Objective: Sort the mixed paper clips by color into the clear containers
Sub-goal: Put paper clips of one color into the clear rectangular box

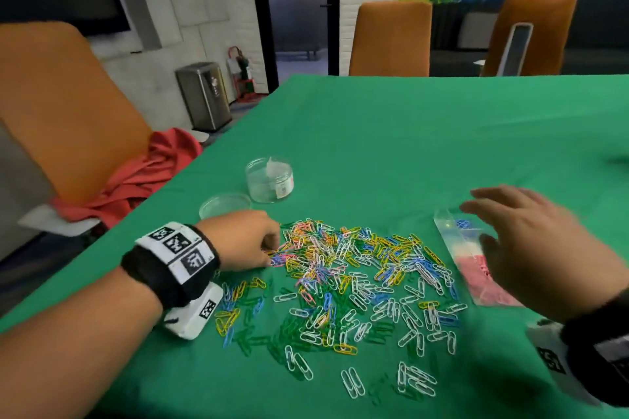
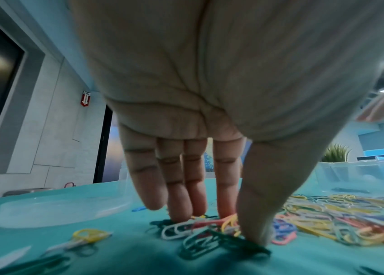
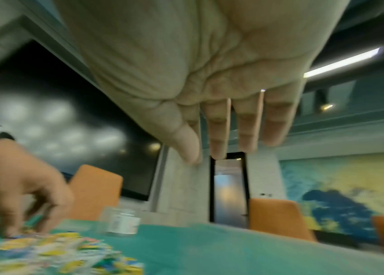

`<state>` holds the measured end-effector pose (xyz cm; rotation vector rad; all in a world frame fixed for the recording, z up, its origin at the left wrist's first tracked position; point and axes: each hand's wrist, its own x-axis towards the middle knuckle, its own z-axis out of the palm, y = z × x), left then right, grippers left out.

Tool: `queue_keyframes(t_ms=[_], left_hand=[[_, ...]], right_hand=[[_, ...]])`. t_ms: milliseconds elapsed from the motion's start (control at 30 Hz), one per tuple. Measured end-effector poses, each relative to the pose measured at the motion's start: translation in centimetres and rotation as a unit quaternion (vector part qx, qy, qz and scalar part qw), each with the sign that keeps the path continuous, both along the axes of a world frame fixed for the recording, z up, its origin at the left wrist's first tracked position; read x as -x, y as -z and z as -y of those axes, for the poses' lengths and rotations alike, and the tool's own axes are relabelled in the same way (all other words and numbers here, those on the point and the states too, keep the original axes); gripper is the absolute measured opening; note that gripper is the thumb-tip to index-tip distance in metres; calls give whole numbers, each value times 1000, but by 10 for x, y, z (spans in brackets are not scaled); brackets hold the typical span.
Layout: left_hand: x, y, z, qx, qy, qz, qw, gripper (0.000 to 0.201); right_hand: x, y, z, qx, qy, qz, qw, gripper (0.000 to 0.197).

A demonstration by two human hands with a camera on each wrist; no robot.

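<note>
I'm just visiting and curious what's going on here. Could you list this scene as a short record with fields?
Surface: green tablecloth
Loose pile: mixed paper clips, many colours
Left hand: fingertips down in the pile's left edge
Right hand: open, above the divided clear tray
Tray contents: blue and pink clips, in separate compartments
Also there: round clear jar, its lid beside it

Both forearms are bare, with no sleeves. At the lower left of the head view, the left wrist wears a wide black fabric band [image 1: 160,269] topped by a white plate [image 1: 180,248] printed with three black-and-white square code markers. Under that wrist hangs a white boxy camera housing [image 1: 195,315] carrying one more such marker. At the lower right edge, the right wrist has a matching black band [image 1: 599,343] and a white block with a marker [image 1: 551,359], blurred and partly cut off.
</note>
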<state>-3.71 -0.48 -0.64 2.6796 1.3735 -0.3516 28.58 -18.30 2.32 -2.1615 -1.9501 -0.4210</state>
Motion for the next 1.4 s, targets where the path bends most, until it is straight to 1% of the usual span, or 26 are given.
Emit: queue_keyframes(t_ms=[33,67,100,167,200,233,333,467,533,600,667,800,933,1000,1100,1167,1233,1333,1400], left_hand=[[0,-1,-1,-6,-10,-9,1000,13],[0,-3,-2,-11,-19,-19,1000,8],[-1,-5,-2,-14,-28,-31,999,6],[-3,-9,-4,-9,-40,-44,998,6],[-4,-10,-4,-1,-45,-36,998,9],[-6,-10,-5,9,-49,-16,999,12],[-17,-7,-12,12,-61,53,997,16],[-34,-2,-27,-10,-61,106,992,20],[-42,0,-33,-1,-50,102,994,19],[-49,3,-37,1,-36,75,997,18],[-52,7,-39,3,-33,61,998,16],[-50,10,-41,-8,-46,58,997,10],[-46,7,-43,-32,-66,68,995,12],[-44,6,-43,-32,-76,89,993,14],[-43,6,-44,-33,-87,105,990,22],[-43,6,-46,-34,-94,111,989,20],[-45,6,-44,-54,-100,99,989,16],[-47,4,-40,-111,-98,65,987,15],[-48,3,-37,-122,-91,59,987,15]], right_hand=[[17,-4,-11,3,-49,-11,999,43],[33,-7,-24,30,-91,-32,995,40],[47,-6,-38,82,-122,-55,988,39],[67,2,-73,203,-134,-71,967,41],[74,7,-92,243,-124,-72,959,42],[79,13,-110,261,-111,-73,956,42],[88,19,-151,251,-73,-95,960,36],[90,30,-166,288,-57,-108,950,29],[88,35,-168,287,-64,-126,948,20],[86,37,-167,282,-71,-135,947,13],[83,38,-166,282,-72,-141,946,15],[79,39,-164,298,-81,-145,940,28],[77,38,-164,302,-86,-149,937,33],[77,37,-163,304,-88,-148,937,34],[78,35,-162,307,-88,-145,937,35],[77,34,-162,302,-82,-145,939,39],[76,33,-162,289,-68,-143,944,43],[72,30,-163,271,-45,-137,952,46],[69,29,-163,258,-35,-135,956,45]])
